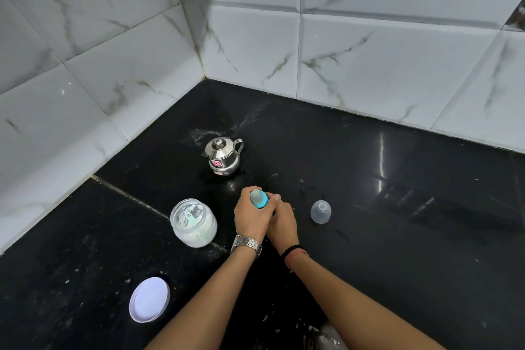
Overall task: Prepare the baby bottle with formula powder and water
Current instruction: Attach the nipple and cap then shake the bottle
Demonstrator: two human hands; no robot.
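A black polished counter (pixel 397 207) fills the lower part of the view and meets white marbled wall tiles (pixel 369 51) in a corner at the back. Pale smears and specks of powder lie on its surface, thickest near the corner and along the near edge.

An open glass jar (pixel 194 221) of white powder stands left of the hands, just beside the left wrist. Behind the hands, towards the corner, sits a small steel pot (pixel 223 156) with its lid on, a spout at the left and a handle at the right. The jar's white lid (pixel 149 299) lies flat near the front left, well apart from the jar. A clear cap (pixel 320 211) rests on the counter to the right of the hands.

Both hands meet at the middle of the counter around the baby bottle (pixel 259 199), of which only the blue collar and the pale teat show above the fingers. The left hand (pixel 250 214), with a metal watch on its wrist, has its grip closed round the bottle's collar. The right hand (pixel 282 224), with a dark bead bracelet, wraps the bottle lower down, its fingers curled against the left hand.
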